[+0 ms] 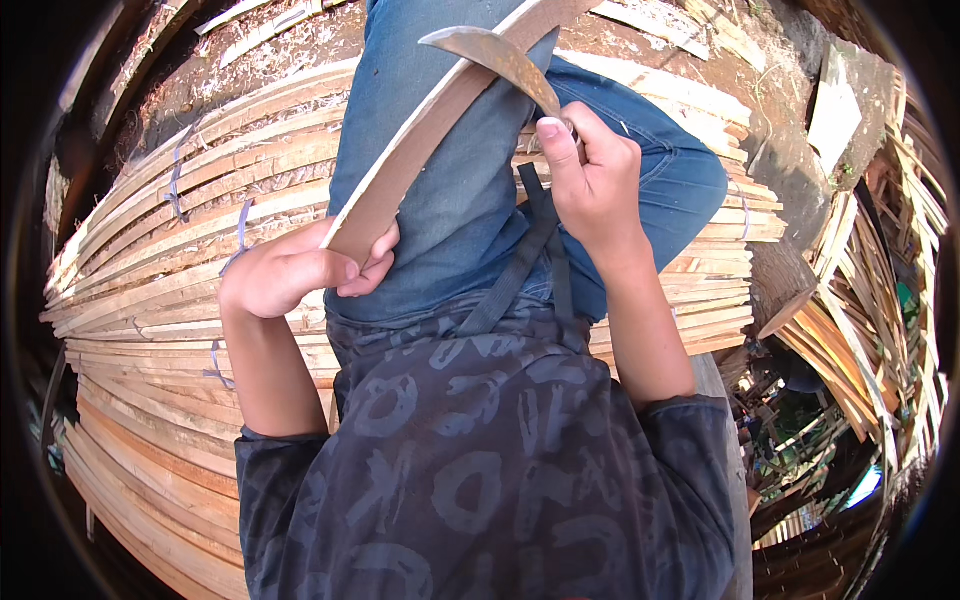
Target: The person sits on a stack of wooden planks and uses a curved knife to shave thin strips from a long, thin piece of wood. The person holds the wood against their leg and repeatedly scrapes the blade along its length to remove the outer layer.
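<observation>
A long flat wooden slat (pixel 410 160) runs slantwise over my legs, its near end gripped in my left hand (pixel 305 265). The fingers of that hand wrap round the slat's end. My right hand (pixel 595 185) is closed round the short handle of a sickle (pixel 495 58). The sickle's curved, rust-stained blade crosses the slat near its far part, its tip pointing left. Whether the edge bites into the wood I cannot tell. Most of the handle is hidden by my fingers.
Bundles of pale wooden strips (pixel 180 220), tied with purplish string (pixel 243 228), lie beneath and beside my legs. Shavings litter the brown ground (pixel 300 40) ahead. At the right are a cut log (pixel 785 285) and loose split strips (pixel 830 340). A black strap (pixel 535 235) hangs at my waist.
</observation>
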